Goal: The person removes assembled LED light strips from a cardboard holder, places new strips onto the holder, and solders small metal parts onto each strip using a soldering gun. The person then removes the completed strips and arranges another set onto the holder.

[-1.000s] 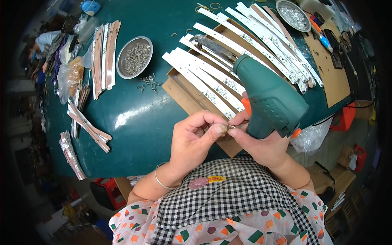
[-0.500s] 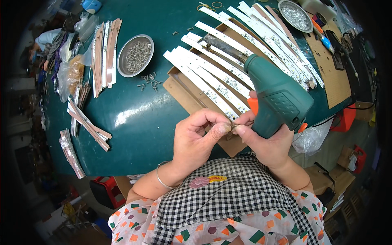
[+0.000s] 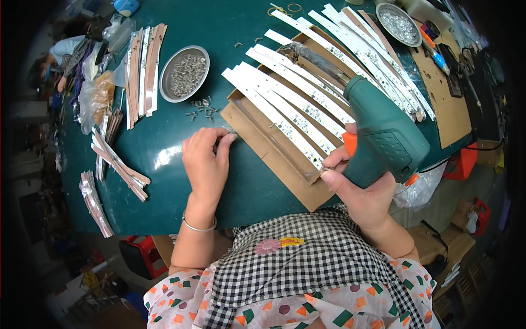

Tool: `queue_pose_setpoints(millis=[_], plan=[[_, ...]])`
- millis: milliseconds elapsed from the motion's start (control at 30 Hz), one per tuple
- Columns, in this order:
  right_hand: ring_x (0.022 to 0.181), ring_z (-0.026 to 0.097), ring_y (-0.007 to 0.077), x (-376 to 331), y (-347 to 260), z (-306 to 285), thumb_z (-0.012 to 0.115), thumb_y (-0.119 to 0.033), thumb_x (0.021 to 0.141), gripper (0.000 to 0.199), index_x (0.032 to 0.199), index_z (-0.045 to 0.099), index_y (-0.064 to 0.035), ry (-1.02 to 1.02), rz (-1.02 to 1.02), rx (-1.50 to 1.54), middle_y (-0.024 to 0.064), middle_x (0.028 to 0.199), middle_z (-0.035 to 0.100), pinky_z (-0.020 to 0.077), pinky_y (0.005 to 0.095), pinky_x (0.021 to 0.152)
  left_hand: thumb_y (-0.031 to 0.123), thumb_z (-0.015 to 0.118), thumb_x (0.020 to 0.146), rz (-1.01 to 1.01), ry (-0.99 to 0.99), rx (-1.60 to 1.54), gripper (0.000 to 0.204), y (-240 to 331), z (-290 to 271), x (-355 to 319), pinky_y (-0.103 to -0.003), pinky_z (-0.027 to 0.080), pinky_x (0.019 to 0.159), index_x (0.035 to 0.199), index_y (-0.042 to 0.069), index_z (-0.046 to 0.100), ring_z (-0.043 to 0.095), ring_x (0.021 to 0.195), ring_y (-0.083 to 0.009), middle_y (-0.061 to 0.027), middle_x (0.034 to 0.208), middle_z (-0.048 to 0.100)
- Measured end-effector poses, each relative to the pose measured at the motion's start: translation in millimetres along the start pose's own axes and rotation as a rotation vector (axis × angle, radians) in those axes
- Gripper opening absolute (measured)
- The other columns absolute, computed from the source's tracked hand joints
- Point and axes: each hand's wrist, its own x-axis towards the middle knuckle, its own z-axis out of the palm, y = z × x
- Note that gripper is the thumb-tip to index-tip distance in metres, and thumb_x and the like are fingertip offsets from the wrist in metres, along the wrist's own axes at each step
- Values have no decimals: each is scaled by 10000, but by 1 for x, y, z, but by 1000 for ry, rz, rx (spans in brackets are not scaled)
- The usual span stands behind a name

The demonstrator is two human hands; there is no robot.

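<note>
**Right hand point(image 3: 368, 198) grips a green gun-shaped tool point(image 3: 379, 131); left hand point(image 3: 206, 162) is apart from it**

Right of centre in the frame, the right hand is wrapped around the handle of the tool, whose orange trigger point(image 3: 349, 143) is near the fingers. The same hand's thumb and forefinger close on a small metal piece point(image 3: 327, 169). The tool's dark front end points to the upper left, over white strips point(image 3: 279, 118) fanned across a cardboard box point(image 3: 268, 159).

Left of the frame's centre, the left hand is at the green table point(image 3: 164, 189), its thumb and forefinger tips close together, just beside the box's edge. Whether anything sits between them, I cannot tell.

Above that hand lie loose metal pieces point(image 3: 204, 109), near a round bowl point(image 3: 165, 85) full of similar ones. More strips point(image 3: 145, 71) lie in the upper left, and a second bowl point(image 3: 416, 39) stands in the upper right.
</note>
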Motion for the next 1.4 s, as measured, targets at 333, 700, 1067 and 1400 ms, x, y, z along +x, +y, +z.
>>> queue_pose_setpoints(millis=[333,700,1067,1400], plan=[[860,599,124,-1,-6,11,796,63,740,741,1360,392,48,61,33,133,77,979,609,515,242,781,17,673,894,-371,-382,-1249,282,80,-14,-6,-310,527,902,1163,-58,633,662,990,-173,-122,1022,702],[811,636,163,-16,16,-7,766,-17,809,295,1071,632,-24,-20,-44,-383,78,985,646,525,277,726,30,694,899,-537,-494,-1419,181,99,7,-12,-257,553,828,1049,-71,696,677,913,-137,-128,1038,709],[837,690,131,-1,2,3,706,22,852,158,1003,660,14,133,34,135,64,918,721,556,253,749,-4,758,829,-191,-347,-1040,135,94,5,-8,-274,548,761,906,-38,653,678,833,-156,-124,906,710],[861,671,158,3,6,-14,648,92,864,449,1276,471,59,-157,-222,-240,126,963,673,565,267,739,52,815,764,-138,-271,-992,143,96,11,-8,-245,545,648,843,25,699,710,734,-143,-61,792,732]])
